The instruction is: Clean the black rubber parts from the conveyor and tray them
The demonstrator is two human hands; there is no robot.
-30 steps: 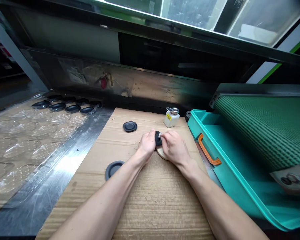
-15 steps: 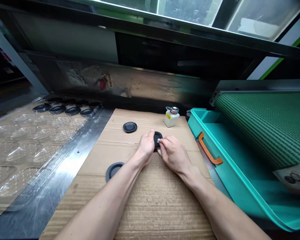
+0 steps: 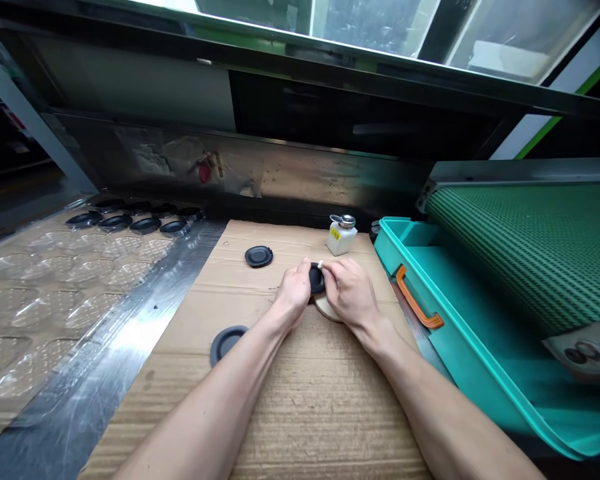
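Near the middle of the cardboard sheet point(image 3: 300, 413), my left hand point(image 3: 294, 290) grips a small black rounded part point(image 3: 317, 279) by its left side. My right hand point(image 3: 351, 290) pinches a small white piece point(image 3: 321, 265) against the upper edge of that part. A pale flat disc point(image 3: 327, 309) lies beneath, partly covered by my right hand. Another black part point(image 3: 259, 256) rests on the cardboard up and to the left. A dark grey ring-shaped part point(image 3: 226, 343) is beside my left forearm, which hides some of it.
A white bottle with a metal top point(image 3: 341, 236) stands behind my right hand. On the left is a clear moulded tray point(image 3: 55, 303) with several black parts in its far rows. A teal bin point(image 3: 460, 333) with an orange handle sits right, below a green conveyor belt point(image 3: 530, 247).
My right hand has shifted slightly up, taking the white piece from the middle of the black part to its upper edge. More of the pale disc shows.
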